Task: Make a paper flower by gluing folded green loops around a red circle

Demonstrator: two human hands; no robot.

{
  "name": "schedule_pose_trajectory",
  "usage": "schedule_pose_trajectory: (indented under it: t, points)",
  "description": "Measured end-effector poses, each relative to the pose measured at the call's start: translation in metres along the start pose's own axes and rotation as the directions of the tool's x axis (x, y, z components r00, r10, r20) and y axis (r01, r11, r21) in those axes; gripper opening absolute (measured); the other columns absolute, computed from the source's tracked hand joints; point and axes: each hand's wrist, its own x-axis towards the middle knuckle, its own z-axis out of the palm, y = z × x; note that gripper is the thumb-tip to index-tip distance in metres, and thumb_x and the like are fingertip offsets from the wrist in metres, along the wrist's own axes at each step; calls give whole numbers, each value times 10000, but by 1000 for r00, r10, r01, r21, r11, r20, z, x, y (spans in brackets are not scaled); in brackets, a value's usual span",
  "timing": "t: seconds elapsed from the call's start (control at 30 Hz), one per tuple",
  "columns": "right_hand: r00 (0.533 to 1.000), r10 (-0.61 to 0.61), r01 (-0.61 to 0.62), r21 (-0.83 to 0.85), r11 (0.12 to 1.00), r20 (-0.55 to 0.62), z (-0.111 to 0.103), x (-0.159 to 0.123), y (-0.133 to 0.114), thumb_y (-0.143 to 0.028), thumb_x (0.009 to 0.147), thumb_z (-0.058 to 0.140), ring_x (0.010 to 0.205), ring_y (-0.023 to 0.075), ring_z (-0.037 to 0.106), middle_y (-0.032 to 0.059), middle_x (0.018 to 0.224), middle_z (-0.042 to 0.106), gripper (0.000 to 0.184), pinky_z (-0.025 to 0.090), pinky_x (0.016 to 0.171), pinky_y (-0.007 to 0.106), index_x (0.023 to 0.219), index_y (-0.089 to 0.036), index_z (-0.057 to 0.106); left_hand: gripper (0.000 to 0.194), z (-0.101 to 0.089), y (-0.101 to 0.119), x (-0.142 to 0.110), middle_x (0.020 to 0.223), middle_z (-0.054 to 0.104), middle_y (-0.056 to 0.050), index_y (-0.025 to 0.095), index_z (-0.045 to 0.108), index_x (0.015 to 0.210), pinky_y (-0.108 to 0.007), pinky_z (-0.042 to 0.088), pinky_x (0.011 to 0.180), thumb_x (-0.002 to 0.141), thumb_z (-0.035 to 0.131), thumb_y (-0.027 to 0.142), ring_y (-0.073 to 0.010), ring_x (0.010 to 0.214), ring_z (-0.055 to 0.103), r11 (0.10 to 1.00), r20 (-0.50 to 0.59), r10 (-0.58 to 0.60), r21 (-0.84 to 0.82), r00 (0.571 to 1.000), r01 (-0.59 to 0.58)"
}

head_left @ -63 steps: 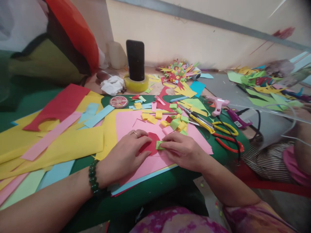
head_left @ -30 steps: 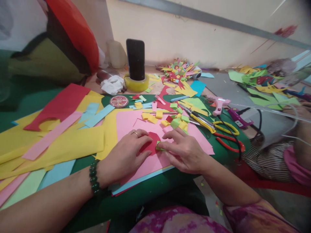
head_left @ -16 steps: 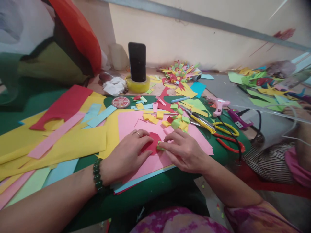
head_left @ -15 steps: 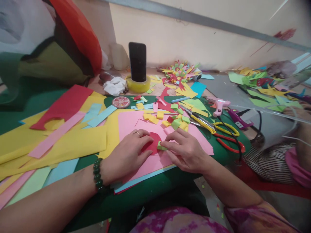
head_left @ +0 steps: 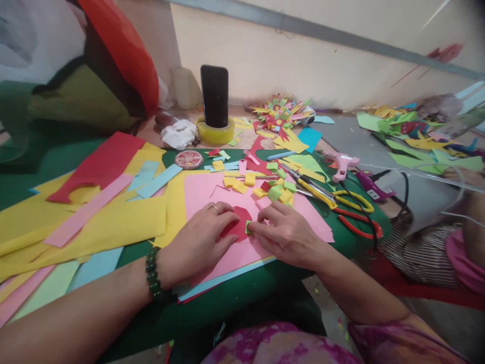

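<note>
A red paper disc (head_left: 243, 222) lies on a stack of pink paper (head_left: 204, 192), partly covered by my fingers. My left hand (head_left: 204, 235), with a ring and a green bead bracelet, grips the disc's left edge between thumb and fingers. At the disc's right edge my right hand (head_left: 286, 232) pinches a small green paper piece (head_left: 248, 226), its fingertips pressed close on it. Just beyond my right hand are several small folded paper loops (head_left: 276, 192) in green, yellow and red.
To the right lie a yellow utility knife (head_left: 314, 189), scissors (head_left: 359, 230) and a pink glue gun (head_left: 344, 167). A phone (head_left: 214, 96) stands in a tape roll (head_left: 215, 134). Yellow sheets (head_left: 125, 222) spread leftward. Another person's arm (head_left: 472, 202) shows far right.
My right fingers have curled in closer over the green paper piece, so less of it shows at the disc's edge. My left hand has stayed in place.
</note>
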Motion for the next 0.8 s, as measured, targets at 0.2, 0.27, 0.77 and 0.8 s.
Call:
schedule_pose_trajectory:
  t: [0.2,0.27,0.77,0.8]
  points:
    - [1000,0,0,-1,1000,-30,3,0,-2,-206,952,475,705,164,439,58,753,601,241,382,634,292,905,-174,709,183,0,0,0,1119,650,-128,145,689,956,-433,512,926,896,552,249,-256,1045,596,1000,-7,5,4,1000,-5]
    - [999,0,0,-12,1000,-44,3,1,-3,-206,947,483,689,164,436,56,721,592,243,376,617,289,882,-166,714,183,0,0,0,1118,652,-127,147,688,955,-435,514,925,896,550,250,-254,1041,597,1000,-13,7,5,1000,-7]
    - [991,33,-24,73,997,-130,-2,2,-5,-206,876,549,714,187,499,65,754,622,89,442,636,314,872,-163,627,174,1,-1,-1,1119,654,-123,148,689,963,-424,520,913,891,568,250,-254,1039,599,1000,-25,13,11,1000,-13]
    - [990,59,-45,109,993,-128,-3,0,-4,-224,861,566,743,193,519,72,795,637,73,458,656,322,888,-168,605,176,1,0,-1,1120,654,-123,148,690,965,-425,522,911,891,569,252,-256,1040,600,1000,-25,14,11,1000,-13]
